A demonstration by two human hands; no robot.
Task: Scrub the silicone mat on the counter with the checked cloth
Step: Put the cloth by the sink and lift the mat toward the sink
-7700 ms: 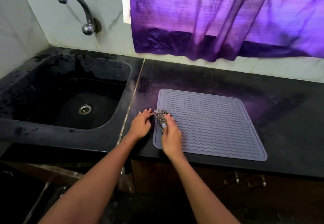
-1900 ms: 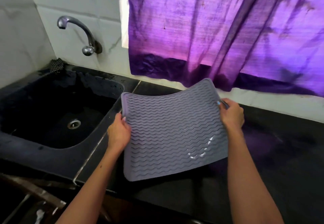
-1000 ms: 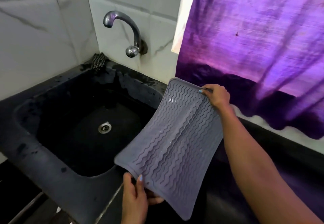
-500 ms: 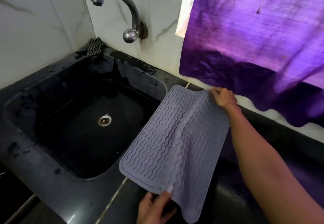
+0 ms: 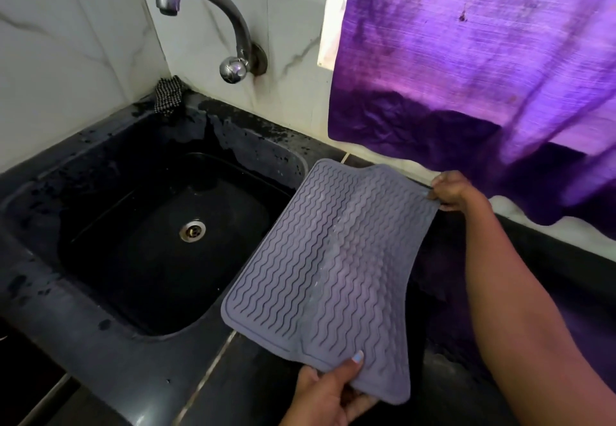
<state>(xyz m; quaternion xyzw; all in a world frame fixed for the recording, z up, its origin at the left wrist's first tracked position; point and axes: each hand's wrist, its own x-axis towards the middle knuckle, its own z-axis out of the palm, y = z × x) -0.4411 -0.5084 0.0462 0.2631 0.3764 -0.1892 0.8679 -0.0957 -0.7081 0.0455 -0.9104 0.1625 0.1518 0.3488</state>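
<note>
The grey silicone mat (image 5: 330, 259) with wavy ridges hangs in the air, sagging between my hands, its left part over the right edge of the sink. My left hand (image 5: 330, 392) pinches its near edge, thumb on top. My right hand (image 5: 453, 190) grips its far right corner. The checked cloth (image 5: 167, 95) sits bunched in the back left corner of the sink ledge, against the tiled wall, apart from both hands.
A black sink (image 5: 100, 285) with a metal drain (image 5: 192, 230) fills the left. A chrome tap (image 5: 213, 22) juts from the white tiled wall above it. The black counter (image 5: 253, 375) lies below the mat. A purple curtain (image 5: 466, 69) hangs at the back right.
The mat was lifted off the counter and carried left to the sink. Over the last half second it sank slightly lower; both hands keep their hold.
</note>
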